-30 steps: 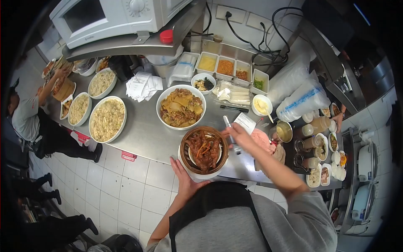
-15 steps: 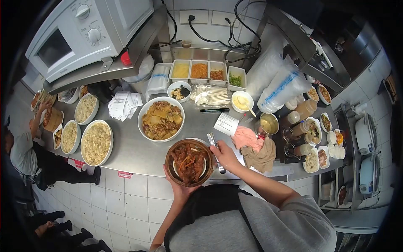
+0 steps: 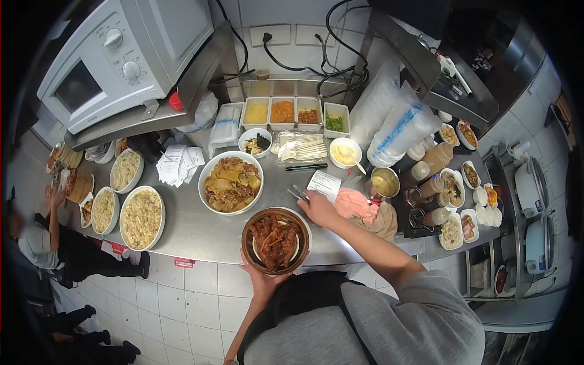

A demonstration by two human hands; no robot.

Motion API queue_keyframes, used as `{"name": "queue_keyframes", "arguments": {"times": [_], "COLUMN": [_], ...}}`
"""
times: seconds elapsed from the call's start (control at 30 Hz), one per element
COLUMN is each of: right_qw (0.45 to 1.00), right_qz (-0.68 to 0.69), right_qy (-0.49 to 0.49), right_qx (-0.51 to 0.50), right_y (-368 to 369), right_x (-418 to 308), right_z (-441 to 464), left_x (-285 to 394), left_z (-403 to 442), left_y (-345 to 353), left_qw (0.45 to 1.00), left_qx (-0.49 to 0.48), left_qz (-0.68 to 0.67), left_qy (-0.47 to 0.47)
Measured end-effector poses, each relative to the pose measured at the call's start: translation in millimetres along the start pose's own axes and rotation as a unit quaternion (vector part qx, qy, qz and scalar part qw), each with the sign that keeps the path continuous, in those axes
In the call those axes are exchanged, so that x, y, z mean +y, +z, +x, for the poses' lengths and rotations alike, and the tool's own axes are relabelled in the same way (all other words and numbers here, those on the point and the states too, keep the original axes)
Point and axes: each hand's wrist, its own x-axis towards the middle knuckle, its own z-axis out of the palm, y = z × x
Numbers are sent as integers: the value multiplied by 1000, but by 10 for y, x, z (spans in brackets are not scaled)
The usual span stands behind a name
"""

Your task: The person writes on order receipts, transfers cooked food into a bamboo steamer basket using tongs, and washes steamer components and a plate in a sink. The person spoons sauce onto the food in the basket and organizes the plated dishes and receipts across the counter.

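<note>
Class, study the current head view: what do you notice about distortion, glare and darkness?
Head view: wide-angle distortion, black rounded corners and a leaning microwave; head view: pale sheen on the steel counter and plastic wrapping; head view: detail lost in the dark upper right; head view: the round brown container fairly clear.

We've got a round brown basket (image 3: 246,238), approx. level, at the counter (image 3: 182,226) edge, our L grip (image 3: 263,281) on its near-left side; white plate rim (image 3: 309,229) peeks out far R. Inside: glossy dk-brown chicken feet (image 3: 274,248) w/ orange shreds (image 3: 280,233), piled. Our metal tongs (image 3: 297,194), mostly hidden by our R grip (image 3: 319,208), sit just beyond, tips far-L.
</note>
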Motion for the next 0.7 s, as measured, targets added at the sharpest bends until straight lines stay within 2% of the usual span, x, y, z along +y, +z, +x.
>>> {"name": "queue_keyframes", "arguments": {"times": [0.1,0.2,0.3,0.33,0.37,0.4,0.5,0.6,0.7], "right_qw": [999,976,937,977,955,874,860,863,912], "right_qz": [-22,-68,-151,40,227,402,434,465,400], "right_qy": [-16,-85,-73,48,165,272,269,190,41], "right_qx": [27,188,307,206,93,-26,16,50,84], "right_y": [-48,-256,-334,-369,-420,-474,-438,-540,-539], "right_x": [-85,18,399,433,469,463,436,468,660], "right_z": [-68,-168,-203,-187,-149,-125,-67,-91,-69], "left_x": [-89,-259,-192,-206,-232,-213,-106,9,-76], "left_z": [-22,-113,-123,-125,-122,-103,-5,86,77], "left_y": [-159,-273,-236,-223,-209,-180,-28,69,-54], "left_qw": [974,956,927,917,907,896,852,859,884], "left_qx": [-27,-37,-50,-52,-55,-59,-108,-144,-150], "left_qz": [224,291,370,394,417,440,510,487,440], "left_qy": [19,5,-32,-29,-24,-19,-57,-64,-44]}}
